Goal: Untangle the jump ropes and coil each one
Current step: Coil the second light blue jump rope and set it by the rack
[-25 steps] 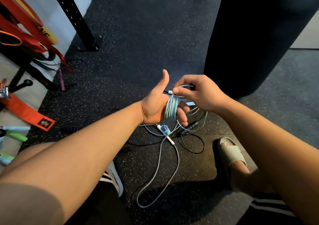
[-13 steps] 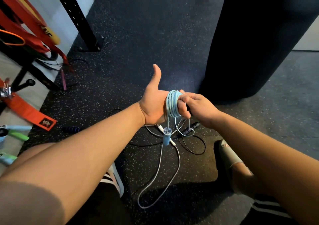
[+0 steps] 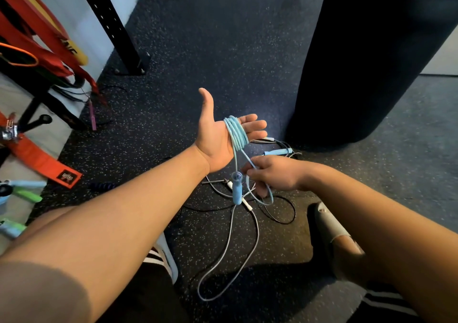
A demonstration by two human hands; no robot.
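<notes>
The left hand [image 3: 218, 139] is spread flat, thumb up, its fingers [image 3: 254, 125] straight, with the blue jump rope [image 3: 238, 134] coiled round them. At its 5 o'clock the right hand [image 3: 275, 176] pinches a loose strand of that rope, beside the dangling blue handle [image 3: 236, 189]. A grey rope [image 3: 223, 260] and a black rope [image 3: 285, 213] lie on the floor [image 3: 198, 50] below.

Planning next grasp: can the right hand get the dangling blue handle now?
Probably yes. The handle hangs just beside the right hand, nothing between them. But that hand pinches a rope strand, so it would need to let go first.
</notes>
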